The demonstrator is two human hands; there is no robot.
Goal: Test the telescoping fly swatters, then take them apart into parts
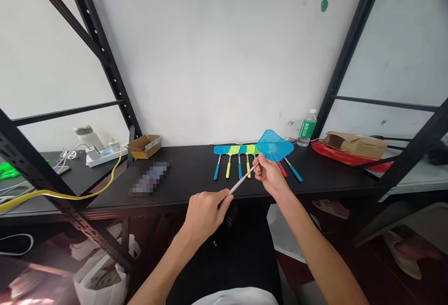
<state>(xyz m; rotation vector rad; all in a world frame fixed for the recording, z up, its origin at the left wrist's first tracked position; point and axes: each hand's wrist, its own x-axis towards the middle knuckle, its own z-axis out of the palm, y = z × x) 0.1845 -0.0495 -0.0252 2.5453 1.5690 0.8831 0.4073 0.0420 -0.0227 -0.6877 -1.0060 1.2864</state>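
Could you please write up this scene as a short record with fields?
Left hand: left hand grips the far end of the thin shaft
Right hand: right hand pinches the shaft near the head
Held: blue-headed swatter
Surface: black tabletop
Laid out: row of swatters, with blue, yellow-green and red handles; partly hidden, so count uncertain
Left side: small open cardboard box, pixelated item
Right side: bottle with green label, upright

Swatter: broad blue perforated head, thin silvery shaft, held above the black table, slanting from near left to far right, head at the far end, near end hidden.
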